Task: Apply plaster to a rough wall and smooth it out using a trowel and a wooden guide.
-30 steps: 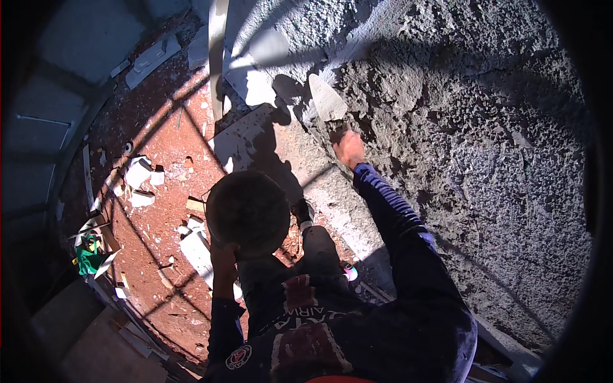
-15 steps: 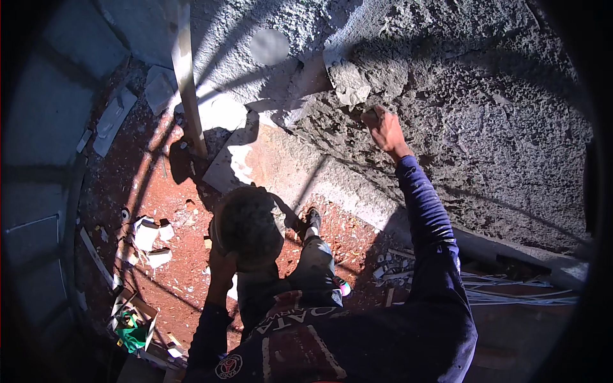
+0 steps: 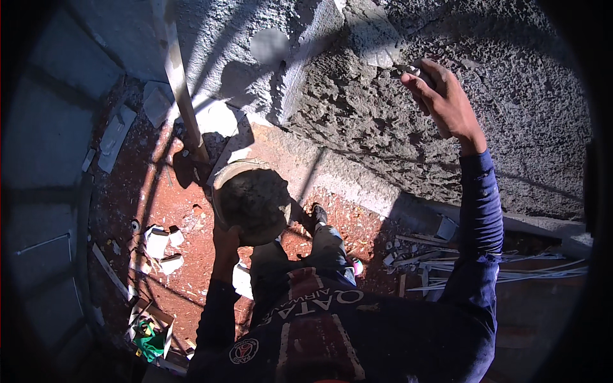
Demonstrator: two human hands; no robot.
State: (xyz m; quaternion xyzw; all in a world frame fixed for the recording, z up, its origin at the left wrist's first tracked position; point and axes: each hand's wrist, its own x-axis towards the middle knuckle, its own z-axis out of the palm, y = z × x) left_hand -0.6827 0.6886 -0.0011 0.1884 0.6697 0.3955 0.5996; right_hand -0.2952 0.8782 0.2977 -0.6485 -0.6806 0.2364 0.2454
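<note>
Below me, my left hand is clasped on the near left side of a round, pale-rimmed bucket of dark grey mortar. Farther out, my right hand grips a flat, grey-smeared trowel, its blade over the rough grey wall; whether it touches, I cannot tell. Farthest, white broken chunks lie on the reddish earth floor

The bucket partly hides the left hand (the board is cropped above).
</note>
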